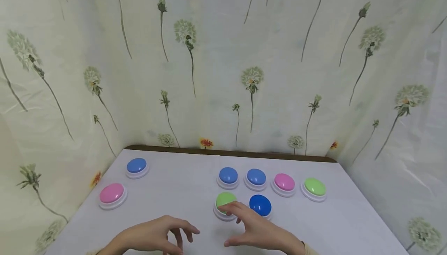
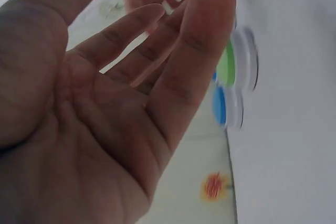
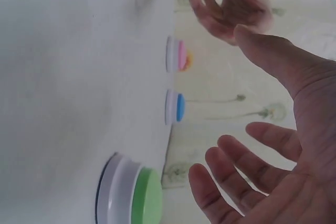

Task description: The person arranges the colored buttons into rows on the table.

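My left hand point(image 1: 158, 235) hovers over the near part of the white table, fingers loosely bent and nothing in them; its bare palm shows in the left wrist view. Facing it, my right hand point(image 1: 256, 229) is held above the table with thumb and fingers apart, holding nothing. Its fingertips overlap the near green button point(image 1: 225, 198) in the head view, while the right wrist view shows a gap between the fingers and a green button point(image 3: 147, 198). Just behind the right hand is a dark blue button point(image 1: 260, 204), partly covered by it.
Behind these stand two lighter blue buttons point(image 1: 228, 175) point(image 1: 256, 177), a pink button point(image 1: 284, 182) and another green button point(image 1: 315, 187) in a row. At the left are a blue button point(image 1: 136, 165) and a pink button point(image 1: 111, 193). A dandelion-print curtain point(image 1: 216, 72) surrounds the white table point(image 1: 174, 185).
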Motion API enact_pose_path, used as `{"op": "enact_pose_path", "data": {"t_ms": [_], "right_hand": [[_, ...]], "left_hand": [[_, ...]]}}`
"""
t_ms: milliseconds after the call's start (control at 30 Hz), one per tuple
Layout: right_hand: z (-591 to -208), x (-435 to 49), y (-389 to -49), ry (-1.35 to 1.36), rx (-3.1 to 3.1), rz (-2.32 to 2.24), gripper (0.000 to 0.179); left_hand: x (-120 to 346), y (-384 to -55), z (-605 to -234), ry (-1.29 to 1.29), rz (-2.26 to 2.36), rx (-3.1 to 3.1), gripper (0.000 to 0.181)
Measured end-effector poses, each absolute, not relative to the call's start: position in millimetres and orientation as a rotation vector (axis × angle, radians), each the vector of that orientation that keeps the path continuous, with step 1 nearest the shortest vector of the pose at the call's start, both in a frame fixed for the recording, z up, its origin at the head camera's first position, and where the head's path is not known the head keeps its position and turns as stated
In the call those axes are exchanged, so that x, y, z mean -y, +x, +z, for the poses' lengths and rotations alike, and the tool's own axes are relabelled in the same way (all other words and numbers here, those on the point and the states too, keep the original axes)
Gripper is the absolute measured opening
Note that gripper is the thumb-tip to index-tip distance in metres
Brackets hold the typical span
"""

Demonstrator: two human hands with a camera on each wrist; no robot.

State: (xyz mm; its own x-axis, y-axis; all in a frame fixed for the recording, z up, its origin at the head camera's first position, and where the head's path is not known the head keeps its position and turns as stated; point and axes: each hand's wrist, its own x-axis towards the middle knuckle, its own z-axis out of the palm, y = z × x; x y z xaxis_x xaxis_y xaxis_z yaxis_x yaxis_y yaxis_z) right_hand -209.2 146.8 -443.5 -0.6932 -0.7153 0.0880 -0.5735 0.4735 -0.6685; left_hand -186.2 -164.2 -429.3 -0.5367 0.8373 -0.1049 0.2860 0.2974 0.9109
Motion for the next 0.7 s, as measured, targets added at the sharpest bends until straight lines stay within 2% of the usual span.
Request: {"op": "enact_pose_path", "data": {"t_ms": [267,433,567,700], "right_hand": [[-446.2,-104.8,-216.8,-1.294,-2.437,-1.046,0.070],[-447.8,-65.0,-230.1,-1.373,-2.390,-1.091,0.067],[-453.9,-27.1,-245.4,-1.388,-2.365,-1.115,0.067],[-466.7,8.4,-262.9,-1.331,-2.380,-1.080,0.067]], "left_hand": [[232.6,-174.4,-420.7,0.861,1.356,-2.057,0.045],[283.6,-172.9,-417.8,0.748,1.353,-2.192,0.036],[323.7,-178.6,-416.7,0.500,1.297,-2.363,0.027],[357.0,-184.3,-424.0,0.211,1.196,-2.469,0.038]]}}
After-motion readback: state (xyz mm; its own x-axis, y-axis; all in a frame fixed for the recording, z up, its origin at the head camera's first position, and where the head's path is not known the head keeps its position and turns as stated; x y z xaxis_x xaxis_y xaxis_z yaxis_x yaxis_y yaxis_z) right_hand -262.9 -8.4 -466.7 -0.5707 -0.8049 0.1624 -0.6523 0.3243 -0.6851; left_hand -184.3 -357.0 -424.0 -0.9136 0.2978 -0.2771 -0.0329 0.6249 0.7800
